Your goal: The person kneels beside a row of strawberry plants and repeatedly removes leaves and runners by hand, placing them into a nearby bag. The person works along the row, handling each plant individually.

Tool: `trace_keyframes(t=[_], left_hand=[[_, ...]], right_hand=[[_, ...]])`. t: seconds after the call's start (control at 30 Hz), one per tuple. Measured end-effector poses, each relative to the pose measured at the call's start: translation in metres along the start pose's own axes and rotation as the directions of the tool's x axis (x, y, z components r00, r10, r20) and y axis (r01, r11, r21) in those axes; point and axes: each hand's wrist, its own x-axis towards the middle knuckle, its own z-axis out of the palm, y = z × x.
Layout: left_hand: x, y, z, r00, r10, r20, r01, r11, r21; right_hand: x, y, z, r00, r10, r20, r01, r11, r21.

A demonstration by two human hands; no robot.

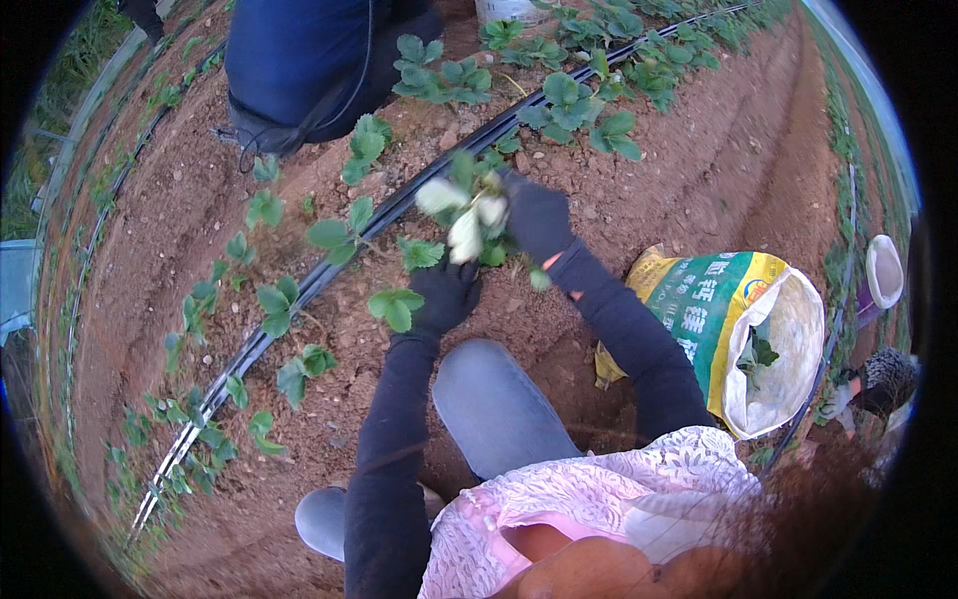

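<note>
A strawberry plant [473, 213] stands beside the black drip lines, its leaves blurred and several turned to show pale undersides. My right hand [537, 221], in a dark glove, grips the plant from its right side; the fingertips are hidden among the leaves. Just below the same plant is my left hand [445, 296], also gloved, with its fingers at the lower leaves. Whether those fingers hold a stem cannot be made out. A small green leaf cluster [395, 308] lies against the left side of my left hand.
Black drip lines [322, 278] run diagonally along the soil bed between strawberry plants [569, 108]. An open printed sack [707, 322] with some leaves inside lies at my right. Another person's knee [299, 67] rests at the upper left; a pale bucket [513, 10] stands beyond.
</note>
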Motion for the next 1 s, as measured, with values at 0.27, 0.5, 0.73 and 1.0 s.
trace_keyframes(t=[0.27, 0.5, 0.73, 1.0], left_hand=[[0.002, 0.0, 0.005, 0.997, 0.062, -0.053, -0.06, 0.998, 0.034], [0.006, 0.003, 0.005, 0.998, 0.057, -0.038, -0.055, 0.997, 0.045], [0.005, 0.004, 0.004, 0.999, 0.039, -0.037, -0.036, 0.997, 0.062], [0.004, 0.0, 0.007, 0.995, 0.069, -0.072, -0.061, 0.993, 0.104]], right_hand=[[0.06, 0.05, -0.007, 0.939, -0.234, 0.251, 0.271, 0.955, -0.123], [0.091, 0.068, 0.011, 0.817, -0.467, 0.338, 0.554, 0.799, -0.236], [0.088, 0.057, -0.001, 0.842, -0.41, 0.352, 0.525, 0.773, -0.356], [0.036, 0.056, -0.026, 0.887, -0.145, 0.439, 0.17, 0.985, -0.016]])
